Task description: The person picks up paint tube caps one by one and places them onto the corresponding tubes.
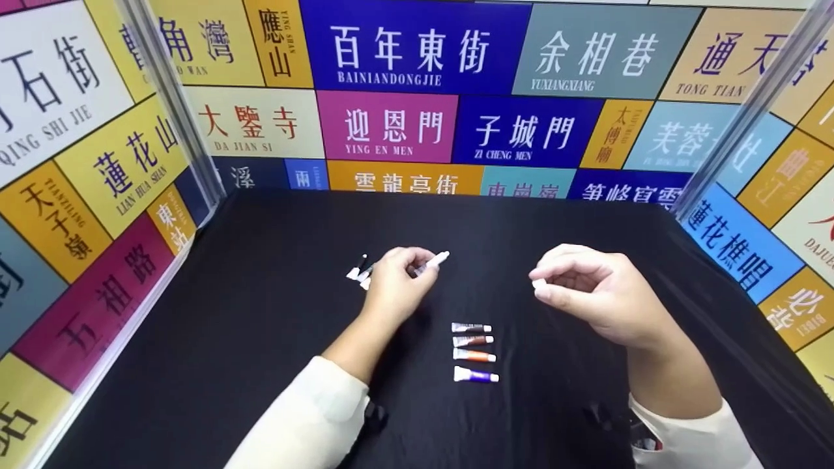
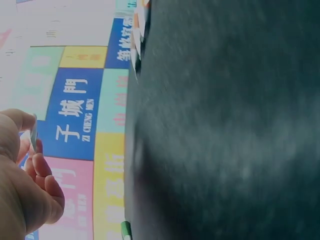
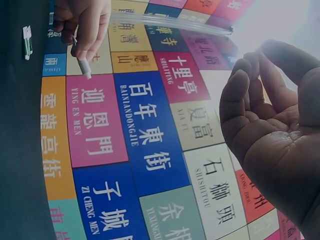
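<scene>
The fingers of the left hand (image 1: 397,280), near the middle of the frame, pinch a white-ended tube (image 1: 438,259) whose tip points to the upper right. Those of the right hand (image 1: 596,293), right of centre, pinch a small white piece (image 1: 539,284) against the thumb.

The black cloth (image 1: 260,339) has its far edge running level across the frame, below the sign-covered back wall (image 1: 417,45); its side edges slant outward toward the lower corners. A stretch of cloth separates the hands, and a wider one reaches from the left hand to the left edge, broken by loose tubes (image 1: 355,272) just beside that hand. The right hand is nearer the right edge. Four small tubes (image 1: 474,355) lie in a column below centre, between the forearms.

The left forearm slants up and rightward from the lower left, thumb toward the middle. The right forearm rises from the lower right, leaning left, its fingers arched over the thumb. Pale sleeves (image 1: 306,417) cover both forearms partway.
</scene>
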`<state>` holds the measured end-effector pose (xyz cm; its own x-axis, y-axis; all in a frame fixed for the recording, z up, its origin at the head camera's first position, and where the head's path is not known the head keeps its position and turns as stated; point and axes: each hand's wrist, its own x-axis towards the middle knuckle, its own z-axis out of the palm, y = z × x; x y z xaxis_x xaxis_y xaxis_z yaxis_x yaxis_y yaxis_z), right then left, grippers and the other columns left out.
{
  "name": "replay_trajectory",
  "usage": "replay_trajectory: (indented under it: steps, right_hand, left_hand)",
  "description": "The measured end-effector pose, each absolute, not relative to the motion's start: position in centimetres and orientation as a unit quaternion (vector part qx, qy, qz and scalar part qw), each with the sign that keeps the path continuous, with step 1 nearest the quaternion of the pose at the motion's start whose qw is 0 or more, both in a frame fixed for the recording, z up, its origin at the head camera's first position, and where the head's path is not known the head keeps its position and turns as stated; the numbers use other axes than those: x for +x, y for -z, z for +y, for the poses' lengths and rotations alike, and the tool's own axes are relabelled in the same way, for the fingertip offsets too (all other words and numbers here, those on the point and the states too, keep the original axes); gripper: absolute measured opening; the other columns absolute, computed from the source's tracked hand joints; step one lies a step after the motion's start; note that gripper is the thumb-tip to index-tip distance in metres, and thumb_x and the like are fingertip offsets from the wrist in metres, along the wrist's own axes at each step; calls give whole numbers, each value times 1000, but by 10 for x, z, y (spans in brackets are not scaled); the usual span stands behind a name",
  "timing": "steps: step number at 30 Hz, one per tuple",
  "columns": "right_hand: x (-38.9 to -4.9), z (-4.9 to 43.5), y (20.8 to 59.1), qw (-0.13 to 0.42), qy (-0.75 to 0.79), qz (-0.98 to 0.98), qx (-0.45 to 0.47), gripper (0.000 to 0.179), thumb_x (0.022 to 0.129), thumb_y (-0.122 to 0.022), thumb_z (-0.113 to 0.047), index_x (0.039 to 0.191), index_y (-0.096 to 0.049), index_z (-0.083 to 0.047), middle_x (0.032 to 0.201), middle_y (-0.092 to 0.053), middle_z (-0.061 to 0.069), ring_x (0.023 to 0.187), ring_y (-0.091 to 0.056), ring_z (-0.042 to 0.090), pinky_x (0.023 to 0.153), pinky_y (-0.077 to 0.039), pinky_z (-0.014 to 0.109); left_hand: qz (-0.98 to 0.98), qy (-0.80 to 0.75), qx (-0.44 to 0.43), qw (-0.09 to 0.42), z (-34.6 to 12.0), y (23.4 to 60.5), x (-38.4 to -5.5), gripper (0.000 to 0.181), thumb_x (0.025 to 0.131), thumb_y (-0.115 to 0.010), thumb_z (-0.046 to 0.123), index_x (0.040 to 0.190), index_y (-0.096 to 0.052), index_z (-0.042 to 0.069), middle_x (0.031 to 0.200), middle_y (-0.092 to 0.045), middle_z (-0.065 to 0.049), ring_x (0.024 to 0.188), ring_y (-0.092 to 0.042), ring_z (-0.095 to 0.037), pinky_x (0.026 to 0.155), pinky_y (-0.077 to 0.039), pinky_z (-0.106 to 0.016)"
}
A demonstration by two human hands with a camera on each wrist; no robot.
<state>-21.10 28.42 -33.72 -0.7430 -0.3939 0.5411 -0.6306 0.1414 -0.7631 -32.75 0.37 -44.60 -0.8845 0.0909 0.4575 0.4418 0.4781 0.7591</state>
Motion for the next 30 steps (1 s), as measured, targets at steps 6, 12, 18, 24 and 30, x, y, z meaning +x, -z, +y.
replay_trajectory:
  steps: [6, 12, 18, 24, 30]
  right_hand:
    - [-203, 278, 331, 102, -565, -724, 383, 31, 85, -70, 25, 109, -76, 6, 101, -71, 6, 88, -66, 15, 73, -60, 19]
    - [-195, 274, 330, 110, -569, -699, 419, 38, 81, -68, 31, 110, -76, 7, 103, -71, 9, 91, -66, 17, 72, -60, 20]
    - [-187, 269, 328, 130, -565, -682, 446, 42, 76, -68, 34, 108, -76, 8, 101, -69, 11, 94, -65, 19, 72, -60, 21]
    - [-181, 265, 329, 153, -561, -670, 462, 42, 73, -72, 34, 107, -76, 9, 101, -70, 12, 97, -64, 21, 77, -60, 22]
    - [-178, 262, 327, 166, -569, -658, 464, 40, 71, -73, 34, 104, -75, 11, 100, -70, 13, 99, -65, 21, 83, -62, 22]
  left_hand:
    - [-836, 494, -155, 183, 9, 441, -318, 12, 90, -79, 21, 101, -83, 17, 92, -74, -6, 85, -68, -19, 78, -52, -25]
    - [-822, 509, -168, 191, 13, 434, -306, 12, 92, -81, 23, 102, -84, 18, 94, -74, -6, 85, -68, -18, 78, -55, -25]
    - [-809, 518, -196, 198, 17, 423, -293, 12, 92, -82, 23, 103, -84, 18, 93, -75, -4, 84, -67, -16, 78, -57, -25]
    - [-797, 519, -233, 203, 17, 406, -277, 11, 94, -82, 26, 103, -83, 20, 93, -75, 0, 84, -67, -13, 79, -58, -26]
    - [-773, 535, -270, 206, 16, 389, -261, 10, 93, -82, 25, 102, -84, 20, 92, -74, 5, 86, -69, -16, 81, -57, -28]
